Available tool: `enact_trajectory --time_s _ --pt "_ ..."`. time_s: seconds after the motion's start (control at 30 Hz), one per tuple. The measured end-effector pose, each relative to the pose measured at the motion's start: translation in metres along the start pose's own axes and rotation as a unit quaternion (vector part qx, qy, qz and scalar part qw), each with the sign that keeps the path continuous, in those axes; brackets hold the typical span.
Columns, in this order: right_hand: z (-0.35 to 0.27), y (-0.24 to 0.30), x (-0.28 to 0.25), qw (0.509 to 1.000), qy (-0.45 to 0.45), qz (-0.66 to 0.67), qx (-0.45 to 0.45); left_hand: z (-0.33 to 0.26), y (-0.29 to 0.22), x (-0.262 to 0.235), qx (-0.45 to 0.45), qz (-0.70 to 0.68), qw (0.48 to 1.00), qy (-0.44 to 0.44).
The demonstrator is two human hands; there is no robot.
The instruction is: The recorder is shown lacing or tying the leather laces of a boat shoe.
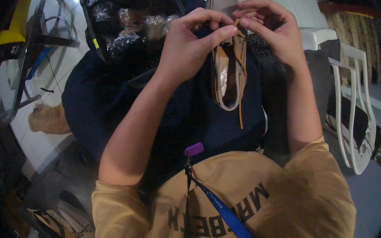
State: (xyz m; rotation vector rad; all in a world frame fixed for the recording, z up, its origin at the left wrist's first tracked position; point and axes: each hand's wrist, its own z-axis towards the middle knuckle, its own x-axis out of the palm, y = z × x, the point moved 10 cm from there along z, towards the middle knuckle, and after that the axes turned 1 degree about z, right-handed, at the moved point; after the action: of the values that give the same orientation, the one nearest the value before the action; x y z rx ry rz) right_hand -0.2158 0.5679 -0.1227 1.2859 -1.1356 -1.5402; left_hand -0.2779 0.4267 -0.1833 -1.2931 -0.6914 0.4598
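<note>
A greyish-beige boat shoe (221, 0) rests over my dark-clad lap, its toe pointing away from me and its opening toward me. My left hand (194, 38) is closed in a pinch on the tan shoelace (240, 116) above the shoe's tongue. From the other side my right hand (275, 26) pinches the same lace, thumb and fingertips close to my left thumb. One long lace end hangs along the shoe's right side past the heel. My fingers partly cover the eyelets and the lace crossing. A shiny insole shows inside the shoe.
Beyond my lap, a black crate (91, 30) holds several plastic-wrapped items. A white plastic chair (367, 102) stands on the right. At lower left are more shoes (74, 217). A metal frame (57, 41) and a tan furry shape (46, 119) are on the left.
</note>
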Motion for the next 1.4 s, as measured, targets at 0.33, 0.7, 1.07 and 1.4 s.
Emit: enact_trajectory --time_s 0.33,0.7,1.07,1.4 --pt "-0.006 0.028 0.004 0.98 -0.029 -0.174 -0.088 0.002 -0.016 -0.006 0.081 0.077 0.994 -0.004" --pt "-0.02 0.042 0.011 0.961 -0.059 -0.241 -0.125 -0.004 -0.015 -0.01 0.091 0.083 0.991 -0.049" --pt "-0.051 0.04 0.024 0.936 -0.098 -0.335 -0.042 0.0 -0.013 -0.008 0.086 0.068 0.993 -0.036" --pt "-0.034 0.067 0.013 0.961 -0.026 -0.274 0.018 0.005 -0.022 -0.007 0.125 0.135 0.983 0.019"
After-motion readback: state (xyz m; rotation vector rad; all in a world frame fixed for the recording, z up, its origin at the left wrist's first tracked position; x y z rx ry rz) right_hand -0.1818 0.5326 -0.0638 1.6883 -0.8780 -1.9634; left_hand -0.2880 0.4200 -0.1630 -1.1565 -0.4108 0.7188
